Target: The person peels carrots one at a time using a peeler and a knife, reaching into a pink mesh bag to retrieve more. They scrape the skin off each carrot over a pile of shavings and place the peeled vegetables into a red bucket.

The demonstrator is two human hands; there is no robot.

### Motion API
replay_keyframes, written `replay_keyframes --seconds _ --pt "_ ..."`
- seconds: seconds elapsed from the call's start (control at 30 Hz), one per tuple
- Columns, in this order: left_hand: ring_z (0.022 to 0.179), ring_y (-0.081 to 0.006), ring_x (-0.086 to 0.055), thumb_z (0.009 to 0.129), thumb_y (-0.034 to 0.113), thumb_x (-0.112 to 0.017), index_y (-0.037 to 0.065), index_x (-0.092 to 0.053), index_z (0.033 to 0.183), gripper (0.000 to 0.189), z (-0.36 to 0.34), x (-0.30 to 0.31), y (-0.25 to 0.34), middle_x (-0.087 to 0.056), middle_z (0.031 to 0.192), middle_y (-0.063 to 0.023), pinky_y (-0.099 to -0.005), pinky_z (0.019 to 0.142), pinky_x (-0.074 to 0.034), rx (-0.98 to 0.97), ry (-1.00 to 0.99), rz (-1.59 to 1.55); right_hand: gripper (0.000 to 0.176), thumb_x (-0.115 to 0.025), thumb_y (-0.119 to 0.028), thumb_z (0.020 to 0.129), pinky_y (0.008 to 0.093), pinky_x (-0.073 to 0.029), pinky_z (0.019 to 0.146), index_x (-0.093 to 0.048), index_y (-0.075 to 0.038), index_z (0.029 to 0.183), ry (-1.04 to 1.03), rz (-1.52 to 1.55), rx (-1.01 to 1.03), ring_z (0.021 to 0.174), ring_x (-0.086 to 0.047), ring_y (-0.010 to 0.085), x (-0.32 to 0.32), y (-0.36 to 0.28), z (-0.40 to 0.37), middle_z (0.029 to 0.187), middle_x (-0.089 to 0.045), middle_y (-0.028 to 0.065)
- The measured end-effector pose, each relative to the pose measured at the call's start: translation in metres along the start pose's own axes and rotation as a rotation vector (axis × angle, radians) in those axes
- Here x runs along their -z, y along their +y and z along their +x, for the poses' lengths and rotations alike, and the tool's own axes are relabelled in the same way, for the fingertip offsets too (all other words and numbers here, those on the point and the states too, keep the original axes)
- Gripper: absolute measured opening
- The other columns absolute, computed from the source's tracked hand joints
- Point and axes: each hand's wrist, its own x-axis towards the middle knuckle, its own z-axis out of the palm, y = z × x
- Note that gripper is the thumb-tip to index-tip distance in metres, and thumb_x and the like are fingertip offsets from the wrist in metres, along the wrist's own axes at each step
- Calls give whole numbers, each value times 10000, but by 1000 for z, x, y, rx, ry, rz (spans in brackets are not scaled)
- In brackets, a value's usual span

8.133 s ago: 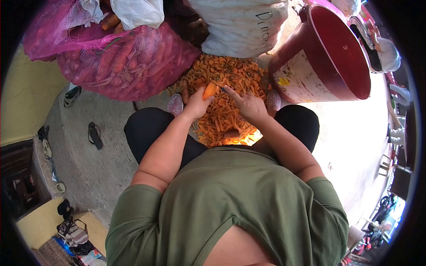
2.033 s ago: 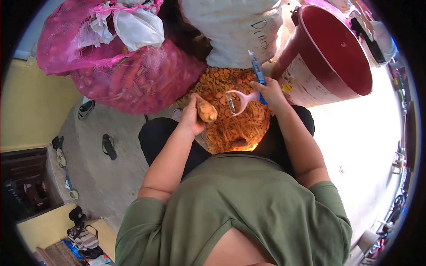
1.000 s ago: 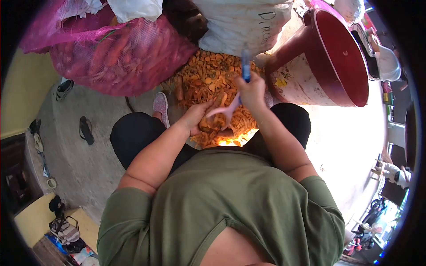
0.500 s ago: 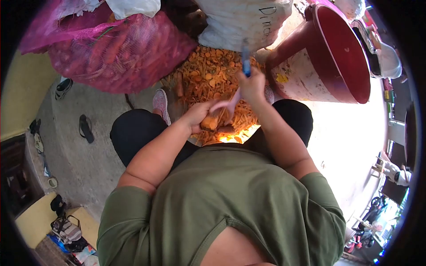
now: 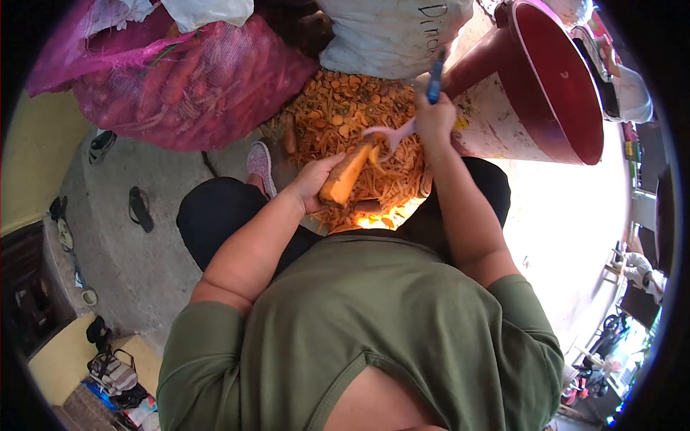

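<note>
My left hand [image 5: 314, 183] is closed around the thick end of a partly peeled orange carrot [image 5: 345, 177], which tilts up and to the right. In my right hand [image 5: 435, 118] are a pink Y-shaped peeler [image 5: 394, 133] and a blue-handled tool [image 5: 434, 85] that points upward. The peeler's head is near the carrot's far end, where a curled orange strip hangs. Beneath both hands lies a heap of orange peelings and round slices [image 5: 338, 108].
A pink mesh sack of carrots [image 5: 194, 86] stands at the upper left, a white sack [image 5: 388, 36] at the top centre. A large red bucket [image 5: 496, 115] leans at the upper right. A dark sandal [image 5: 140, 209] lies on the floor at left.
My right hand has moved right and slightly up with the peeler and the blue-handled tool. The carrot now shows at greater length, pointing up and right.
</note>
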Motion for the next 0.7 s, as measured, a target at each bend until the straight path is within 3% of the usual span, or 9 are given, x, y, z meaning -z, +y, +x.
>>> replay_keyframes --seconds 0.13,0.23,0.27,0.47,0.57,0.67,0.7 --pt "692 -155 -601 877 337 -413 78 -505 1065 332 -5 -11 2 -585 863 -50 -292 532 -508 -5 23 -56 262 -633 -245 692 329 -423 518 -584 7 744 -71 178 -8 514 -534 190 1 -23 -27 561 -543 111" --pt "683 -141 -594 875 329 -422 82 -510 1056 319 -15 -26 5 -582 846 -37 -289 529 -505 7 52 -49 228 -621 -202 718 280 -370 447 -538 0 656 -258 90 159 477 -431 74 -13 -26 -64 534 -489 30" --pt "684 -136 -592 874 328 -423 83 -510 1057 318 -7 -14 2 -581 843 -34 -289 528 -504 1 28 6 234 -618 -226 690 330 -425 531 -574 2 719 -258 -47 81 522 -536 185 -10 -28 -58 563 -541 104" --pt "705 -130 -587 870 333 -433 69 -524 1031 322 -2 -1 -1 -584 838 -29 -280 571 -492 3 -33 19 232 -620 -219 685 332 -428 545 -570 7 700 82 28 -88 532 -542 197 12 -5 13 568 -547 109" --pt "685 -132 -587 877 356 -409 75 -515 1030 337 4 1 -3 -579 834 -35 -283 512 -504 -4 -25 66 238 -629 -225 687 335 -432 542 -563 4 691 -223 45 29 532 -546 189 -1 -33 -48 567 -550 108" --pt "682 -142 -590 877 368 -401 63 -513 1033 360 6 -8 -4 -576 813 -42 -315 501 -516 -13 79 67 242 -634 -232 694 331 -428 531 -548 -6 679 -253 38 85 523 -536 170 -20 -16 -59 563 -547 95" --pt "689 -144 -589 876 367 -404 64 -515 1026 356 5 -6 -6 -575 809 -46 -317 505 -517 14 49 69 239 -633 -230 697 329 -425 528 -545 -8 679 -169 6 68 520 -529 167 -18 -7 -45 562 -544 94"
